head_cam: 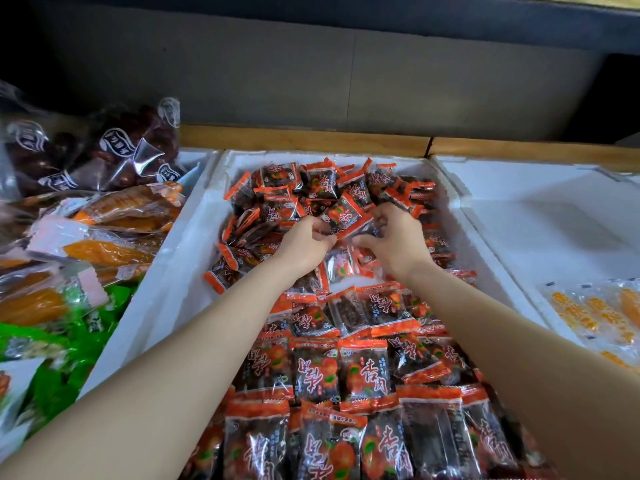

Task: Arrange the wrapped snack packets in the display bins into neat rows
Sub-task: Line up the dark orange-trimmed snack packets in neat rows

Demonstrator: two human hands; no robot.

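Observation:
A white foam bin (194,244) in the middle is full of small red-and-clear snack packets. Those near me lie in rows (346,368); those at the far end form a loose heap (311,192). Both my hands reach into the middle of the bin. Between them they hold one packet (346,216) above the heap. My left hand (304,242) pinches its left edge with curled fingers. My right hand (394,237) grips its right end.
A second white foam bin (540,209) on the right holds yellow-orange packets (595,313) at its near end. On the left lie larger bags: dark dried fruit (114,150), orange strips (114,216) and green packs (69,341). A wooden ledge (311,140) runs behind the bins.

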